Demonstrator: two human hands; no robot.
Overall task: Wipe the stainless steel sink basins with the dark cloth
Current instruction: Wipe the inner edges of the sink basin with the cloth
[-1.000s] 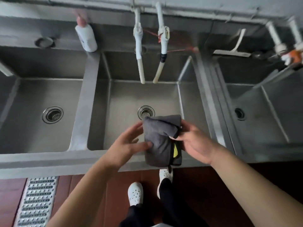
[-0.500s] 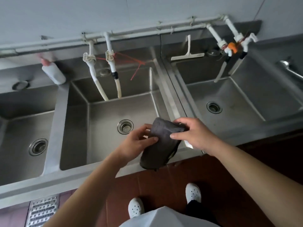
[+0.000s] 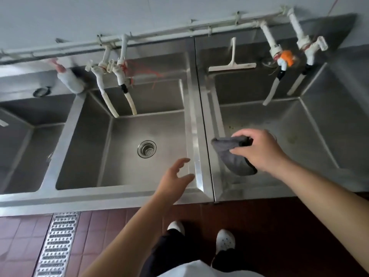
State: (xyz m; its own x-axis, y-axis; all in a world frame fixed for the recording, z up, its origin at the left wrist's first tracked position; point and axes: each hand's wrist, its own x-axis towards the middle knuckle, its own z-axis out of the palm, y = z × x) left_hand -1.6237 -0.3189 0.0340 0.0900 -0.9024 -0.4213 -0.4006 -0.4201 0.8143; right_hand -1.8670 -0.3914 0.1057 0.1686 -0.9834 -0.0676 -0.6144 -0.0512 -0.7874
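Left basin [image 3: 22, 148], partly in view. Middle basin [image 3: 127, 168] with a drain [image 3: 147, 148] in its floor and two hoses [image 3: 119, 96] hanging over its back wall. Left hand [image 3: 175, 176], fingers spread and empty, over the middle basin's near right corner. Right hand [image 3: 257, 150] pinches the folded cloth [image 3: 229, 154], held over the right basin [image 3: 299, 136] near its left wall. Squeegee [image 3: 232, 65] on the ledge behind.

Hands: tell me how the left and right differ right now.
The right hand grips the dark cloth; the left hand holds nothing. The right hand's fingers curl round the cloth over the right basin; the left hand's fingers are spread loosely over the middle basin. Both are bare and reach forward.
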